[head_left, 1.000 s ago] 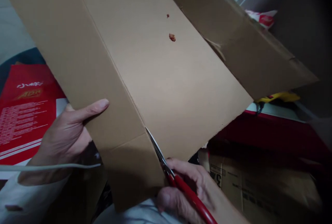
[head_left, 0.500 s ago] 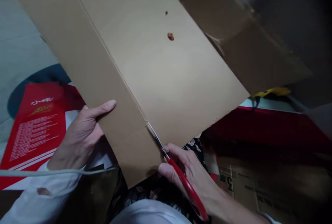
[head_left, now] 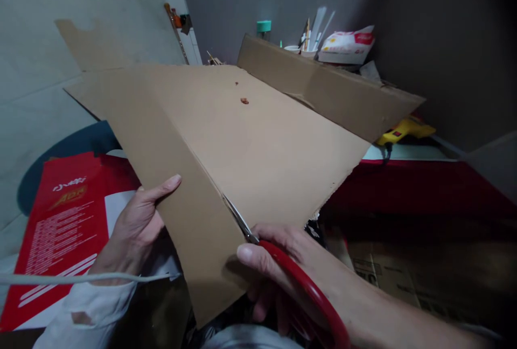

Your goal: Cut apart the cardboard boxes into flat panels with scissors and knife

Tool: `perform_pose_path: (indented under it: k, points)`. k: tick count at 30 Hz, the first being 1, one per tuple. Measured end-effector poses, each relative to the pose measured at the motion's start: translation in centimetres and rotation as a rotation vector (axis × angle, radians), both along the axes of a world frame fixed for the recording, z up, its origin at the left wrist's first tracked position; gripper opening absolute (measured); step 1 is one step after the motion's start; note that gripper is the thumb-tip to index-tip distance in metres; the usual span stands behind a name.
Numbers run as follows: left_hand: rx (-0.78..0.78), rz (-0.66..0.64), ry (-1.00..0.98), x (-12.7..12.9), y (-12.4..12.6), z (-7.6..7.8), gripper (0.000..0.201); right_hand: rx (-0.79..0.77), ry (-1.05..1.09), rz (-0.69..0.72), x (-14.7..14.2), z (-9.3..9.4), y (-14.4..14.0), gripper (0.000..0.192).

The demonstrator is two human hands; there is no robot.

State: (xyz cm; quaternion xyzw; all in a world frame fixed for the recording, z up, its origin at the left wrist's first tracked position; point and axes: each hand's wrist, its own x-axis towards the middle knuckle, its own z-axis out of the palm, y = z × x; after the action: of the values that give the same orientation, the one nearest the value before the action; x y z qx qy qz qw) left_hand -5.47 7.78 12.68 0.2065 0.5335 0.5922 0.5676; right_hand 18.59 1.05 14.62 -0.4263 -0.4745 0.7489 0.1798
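Observation:
A large sheet of brown cardboard (head_left: 266,144) spreads out before me, creased lengthwise. My left hand (head_left: 139,220) grips the left edge of its side flap, thumb on top and fingers underneath. In my right hand (head_left: 278,257) is a pair of scissors (head_left: 302,279) with red handles. Their blades lie along the crease, with a slit in the cardboard behind the tips; the lower blade is hidden. Two small reddish-brown spots (head_left: 244,100) mark the sheet's far part. On the right side another flap (head_left: 323,82) stands folded up.
A red printed box (head_left: 60,230) and a dark blue round surface (head_left: 60,144) are at the left. A pale cord (head_left: 81,279) crosses my left wrist. Behind the flap are a yellow tool (head_left: 407,129), cups with sticks and a tissue pack (head_left: 347,44). Printed cardboard (head_left: 388,273) lies lower right.
My view has tilted up, bringing the shelf items and wall into sight. The scissors have moved slightly further up along the crease. Both hands keep their hold.

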Motion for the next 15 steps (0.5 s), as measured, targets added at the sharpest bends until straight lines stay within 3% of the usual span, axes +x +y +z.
perform_pose_path:
  k: [7,15]
  points:
    - [-0.036,0.019,-0.052,0.2,-0.6,0.1,0.030,-0.044,-0.225,0.059,-0.4,2.1,1.6,0.033]
    - [-0.061,0.018,-0.118,0.9,0.1,-1.4,0.037,0.305,-0.231,0.023,0.4,-2.0,2.1,0.040]
